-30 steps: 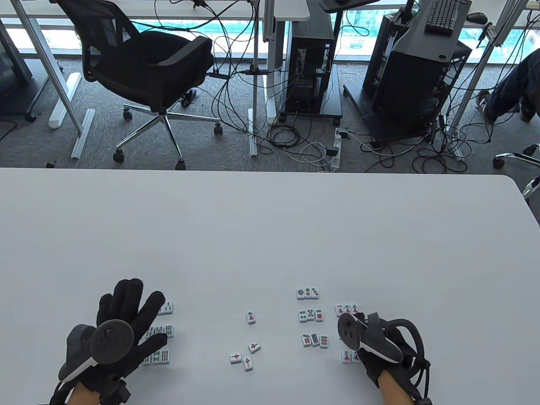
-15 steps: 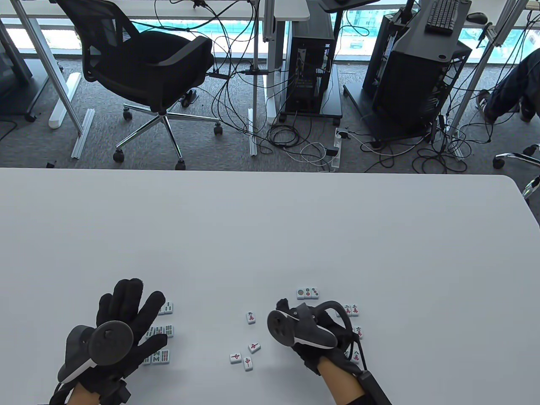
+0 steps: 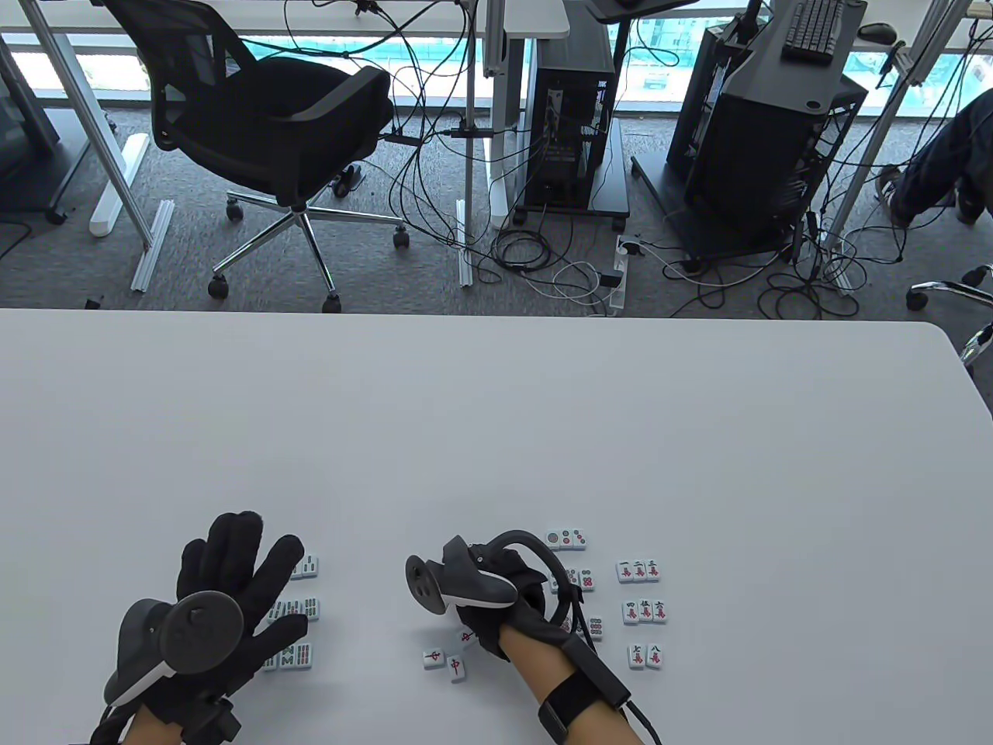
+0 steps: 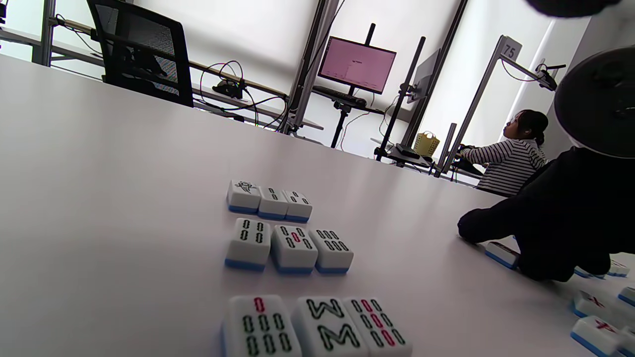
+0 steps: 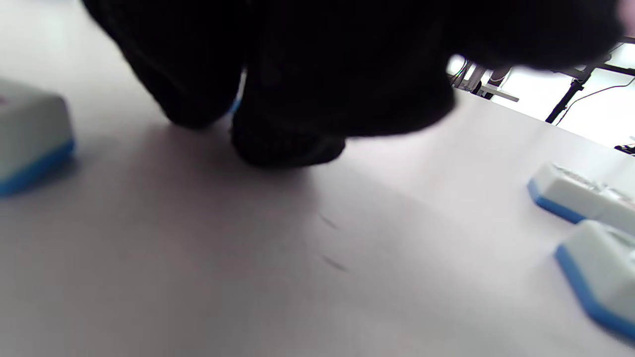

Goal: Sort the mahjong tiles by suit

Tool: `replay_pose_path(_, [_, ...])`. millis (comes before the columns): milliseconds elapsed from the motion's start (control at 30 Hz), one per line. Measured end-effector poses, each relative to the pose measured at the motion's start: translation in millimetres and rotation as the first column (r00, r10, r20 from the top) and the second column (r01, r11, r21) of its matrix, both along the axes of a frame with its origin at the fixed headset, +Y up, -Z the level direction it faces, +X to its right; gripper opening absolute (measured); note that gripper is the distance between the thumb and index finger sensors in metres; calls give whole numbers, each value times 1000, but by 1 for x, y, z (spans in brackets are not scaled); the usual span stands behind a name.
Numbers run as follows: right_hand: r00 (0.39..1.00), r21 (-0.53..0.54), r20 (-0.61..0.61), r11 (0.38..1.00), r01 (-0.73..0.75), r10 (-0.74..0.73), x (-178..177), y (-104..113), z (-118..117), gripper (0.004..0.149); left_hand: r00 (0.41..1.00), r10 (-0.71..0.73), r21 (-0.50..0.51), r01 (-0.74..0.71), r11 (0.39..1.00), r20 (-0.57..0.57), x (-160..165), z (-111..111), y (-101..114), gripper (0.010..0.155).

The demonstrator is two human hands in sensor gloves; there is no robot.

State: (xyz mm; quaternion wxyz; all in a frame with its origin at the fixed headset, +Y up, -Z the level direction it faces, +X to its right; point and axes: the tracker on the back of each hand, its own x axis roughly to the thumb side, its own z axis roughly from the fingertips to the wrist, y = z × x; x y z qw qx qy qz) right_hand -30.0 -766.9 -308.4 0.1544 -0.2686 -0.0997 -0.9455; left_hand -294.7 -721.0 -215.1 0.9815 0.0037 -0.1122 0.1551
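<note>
Near the table's point(image 3: 496, 403) front edge, left hand point(image 3: 225, 590) lies flat, fingers spread and relaxed, over the bamboo tiles point(image 4: 290, 248); grasps nothing. Bamboo set: three rows of three, face up, blue backs down.

Right hand point(image 3: 496, 601) reaches across to the loose tiles at centre, fingers curled down onto the table. Right wrist view shows fingertips point(image 5: 287, 139) pressed down with a sliver of blue between them; cannot tell whether a tile is actually gripped. Two red-marked tiles point(image 3: 446, 663) lie just below the hand, apart from it.

Dot tiles point(image 3: 566, 538) partly hidden behind right wrist. Character tiles point(image 3: 644, 613) in three rows at far right, last row only two
</note>
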Motion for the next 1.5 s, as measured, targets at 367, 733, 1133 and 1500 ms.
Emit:
replay_pose_path(367, [994, 106, -101, 993, 52, -41, 16, 10, 10, 57, 1000, -2, -2, 2, 1000, -1, 0, 1, 1, 81])
replay_pose_path(733, [987, 137, 94, 983, 120, -133, 139, 55, 41, 58, 1000, -17, -16, 17, 1000, 1, 1, -1, -2, 81])
replay_pose_path(1133, [954, 31, 300, 999, -8, -1, 234, 21, 70, 58, 999, -39, -44, 39, 998, -3, 4, -2, -3, 81])
replay_pose_path(1500, [954, 20, 300, 1000, 2, -8, 233, 2, 70, 58, 999, -41, -46, 41, 998, -4, 4, -2, -3, 81])
